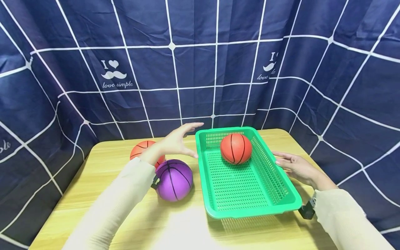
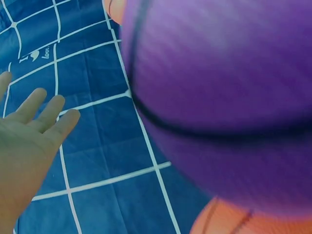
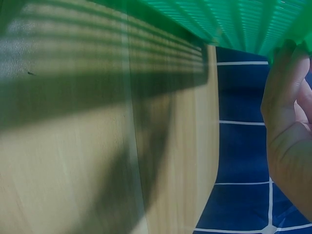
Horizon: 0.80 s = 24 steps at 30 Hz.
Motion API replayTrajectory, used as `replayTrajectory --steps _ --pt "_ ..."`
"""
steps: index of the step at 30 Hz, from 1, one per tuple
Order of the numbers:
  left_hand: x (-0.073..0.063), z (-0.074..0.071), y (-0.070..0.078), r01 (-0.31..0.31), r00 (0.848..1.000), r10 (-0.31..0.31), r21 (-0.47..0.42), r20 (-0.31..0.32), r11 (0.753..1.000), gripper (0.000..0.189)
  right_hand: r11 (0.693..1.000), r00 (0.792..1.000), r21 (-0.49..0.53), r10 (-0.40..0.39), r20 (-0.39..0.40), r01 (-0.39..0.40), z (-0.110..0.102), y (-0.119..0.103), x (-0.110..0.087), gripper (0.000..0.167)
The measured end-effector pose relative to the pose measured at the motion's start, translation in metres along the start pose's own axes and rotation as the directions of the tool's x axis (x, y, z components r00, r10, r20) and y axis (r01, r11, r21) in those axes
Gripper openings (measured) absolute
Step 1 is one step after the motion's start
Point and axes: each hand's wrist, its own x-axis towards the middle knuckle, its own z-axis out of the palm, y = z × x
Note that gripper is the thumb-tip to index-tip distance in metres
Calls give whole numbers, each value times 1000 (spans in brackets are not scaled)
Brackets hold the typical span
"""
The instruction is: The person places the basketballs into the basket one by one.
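A green plastic basket point(image 1: 250, 211) with mesh walls stands on the table, an orange toy basketball point(image 1: 235, 148) at its far end. My left hand point(image 1: 176, 140) is spread beside the basket's left rim, palm towards it, the thumb tip at the rim. My right hand point(image 1: 298, 168) has its fingertips against the outside of the right rim, fingers fairly straight. A purple toy basketball point(image 1: 175, 180) lies left of the basket, below my left wrist, and fills much of the left wrist view. Behind that wrist, a second orange toy basketball point(image 1: 140, 148) is partly hidden.
The wooden table point(image 1: 103, 166) has rounded far corners. A dark blue curtain point(image 1: 193, 69) with white grid lines surrounds it at the back and both sides. Wrist cameras, one a black block point(image 1: 307, 210), are strapped below the cream sleeves point(image 1: 343, 218).
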Motion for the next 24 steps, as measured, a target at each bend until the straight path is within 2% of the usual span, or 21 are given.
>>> replayTrajectory --steps 6,14,19,24 --pt "-28 -10 -3 -42 998 40 23 49 999 100 1000 1000 -8 1 0 -1 -1 0 0 56" --pt "-64 -17 -11 -13 995 11 22 101 1000 97 1000 1000 10 -11 8 11 0 1 1 55" --pt "-84 -16 -19 21 991 -24 28 133 999 99 1000 1000 18 -7 9 7 0 1 1 55" --pt "-97 -11 -28 10 989 -12 15 150 1000 98 1000 1000 19 -8 10 8 -1 2 2 56"
